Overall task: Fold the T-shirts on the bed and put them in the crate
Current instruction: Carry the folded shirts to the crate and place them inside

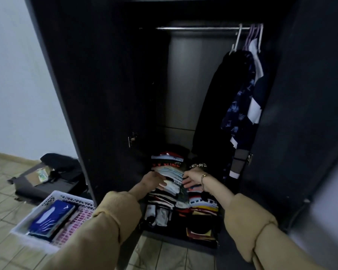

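Observation:
Stacks of folded T-shirts (167,193) fill the floor of an open dark wardrobe. My left hand (152,182) reaches into the left side of the tallest stack and my right hand (191,179) into its right side; both touch the light-coloured folded shirts near the top. How tightly the fingers curl around the cloth is unclear. A white plastic crate (47,201) stands on the tiled floor at lower left, holding a folded blue T-shirt (51,217) over darker folded ones.
Dark and patterned clothes (240,106) hang from a rail (199,28) on the wardrobe's right side. An open dark suitcase (47,178) lies on the floor by the wall. The wardrobe's door panels stand on both sides of my arms.

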A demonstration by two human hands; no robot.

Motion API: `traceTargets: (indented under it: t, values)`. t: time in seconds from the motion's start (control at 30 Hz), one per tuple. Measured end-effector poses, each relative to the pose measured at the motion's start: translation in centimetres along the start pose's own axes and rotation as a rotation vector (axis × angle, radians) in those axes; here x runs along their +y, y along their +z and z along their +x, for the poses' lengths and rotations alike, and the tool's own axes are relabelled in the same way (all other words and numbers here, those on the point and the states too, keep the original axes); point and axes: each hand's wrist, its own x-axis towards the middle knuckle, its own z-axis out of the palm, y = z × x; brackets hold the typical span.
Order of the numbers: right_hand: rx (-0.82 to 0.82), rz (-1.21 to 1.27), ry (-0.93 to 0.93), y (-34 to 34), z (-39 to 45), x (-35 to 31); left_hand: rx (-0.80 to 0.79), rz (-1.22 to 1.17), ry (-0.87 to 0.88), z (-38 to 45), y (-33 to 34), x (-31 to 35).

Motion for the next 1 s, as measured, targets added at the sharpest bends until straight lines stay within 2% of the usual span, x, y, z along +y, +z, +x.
traceTargets:
  t: [0.2, 0.37, 0.47, 0.53, 0.73, 1.0]
  values:
    - [-0.027, -0.087, -0.006, 6.0, -3.8, -1.1, -0.051, 0.112, -0.044, -4.0, -5.3, -4.3]
    - [-0.142, -0.097, -0.001, 15.0, -5.6, -3.4, -0.085, 0.153, -0.134, -6.5, -12.5, -9.7]
    - [-0.197, -0.123, 0.014, 22.5, -5.9, -5.2, -0.122, 0.115, -0.184, -8.2, -19.1, -13.9]
    - [-0.228, -0.120, 0.015, 26.2, -6.2, -6.2, -0.093, 0.045, -0.197, -8.6, -22.8, -16.4]
    - [-0.279, -0.173, -0.002, 36.9, -6.5, -9.9, 0.079, 0.062, -0.207, -10.6, -33.2, -23.1]
    - [-0.325, -0.170, 0.052, 46.2, -0.4, -13.8, 0.222, 0.021, -0.328, -6.9, -41.8, -28.7]
